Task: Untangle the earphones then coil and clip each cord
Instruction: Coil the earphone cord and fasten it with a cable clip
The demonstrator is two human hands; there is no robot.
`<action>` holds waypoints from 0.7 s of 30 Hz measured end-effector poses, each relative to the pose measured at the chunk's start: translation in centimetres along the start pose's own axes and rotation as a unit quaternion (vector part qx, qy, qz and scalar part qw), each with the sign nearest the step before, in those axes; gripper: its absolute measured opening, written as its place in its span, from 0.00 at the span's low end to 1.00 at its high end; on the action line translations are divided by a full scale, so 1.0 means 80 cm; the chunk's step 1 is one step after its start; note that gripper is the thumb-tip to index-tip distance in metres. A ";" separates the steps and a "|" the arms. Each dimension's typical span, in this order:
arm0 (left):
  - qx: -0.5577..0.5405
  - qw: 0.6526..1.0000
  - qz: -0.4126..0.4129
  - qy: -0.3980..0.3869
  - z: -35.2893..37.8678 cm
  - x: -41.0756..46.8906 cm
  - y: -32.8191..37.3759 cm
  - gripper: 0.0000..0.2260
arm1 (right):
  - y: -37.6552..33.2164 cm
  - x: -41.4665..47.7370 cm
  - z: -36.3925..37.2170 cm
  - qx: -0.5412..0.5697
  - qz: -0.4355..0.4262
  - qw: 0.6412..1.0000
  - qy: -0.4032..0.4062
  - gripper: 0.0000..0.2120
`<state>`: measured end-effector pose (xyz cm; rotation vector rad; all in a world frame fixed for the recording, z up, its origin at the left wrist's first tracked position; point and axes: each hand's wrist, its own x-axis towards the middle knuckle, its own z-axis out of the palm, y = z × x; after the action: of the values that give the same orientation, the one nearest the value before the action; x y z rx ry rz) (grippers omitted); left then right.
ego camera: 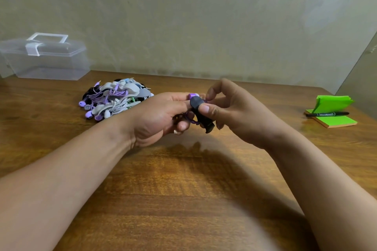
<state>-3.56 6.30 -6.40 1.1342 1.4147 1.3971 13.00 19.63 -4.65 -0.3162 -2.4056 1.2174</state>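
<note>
Head view: our left hand [157,116] curls round the coil [192,121], right hand [234,112] pinching the clip [201,113]. We should hold loops tight while closing it.

Wooden table [183,189], brown, grained. 1 clear plastic box [44,59] is set at the far left corner. 1 heap of coiled earphones [114,98] is seen near the far edge, left of centre. 1 green notepad [342,121] is placed by the right edge.
</note>
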 end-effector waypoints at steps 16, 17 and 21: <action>0.204 0.978 0.024 -0.020 0.005 -0.013 -0.001 0.08 | 0.009 0.007 0.018 0.168 0.145 0.975 -0.023 0.24; 0.206 0.978 0.027 -0.020 0.005 -0.012 -0.001 0.10 | 0.007 0.005 0.019 0.147 0.124 0.981 -0.022 0.21; 0.225 0.973 0.054 0.022 0.004 -0.008 0.001 0.10 | 0.005 0.002 0.030 0.074 0.045 0.996 0.015 0.14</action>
<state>-3.06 5.75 -6.34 1.4914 1.7817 1.2080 11.73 18.20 -6.18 -0.3996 -2.2816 1.4114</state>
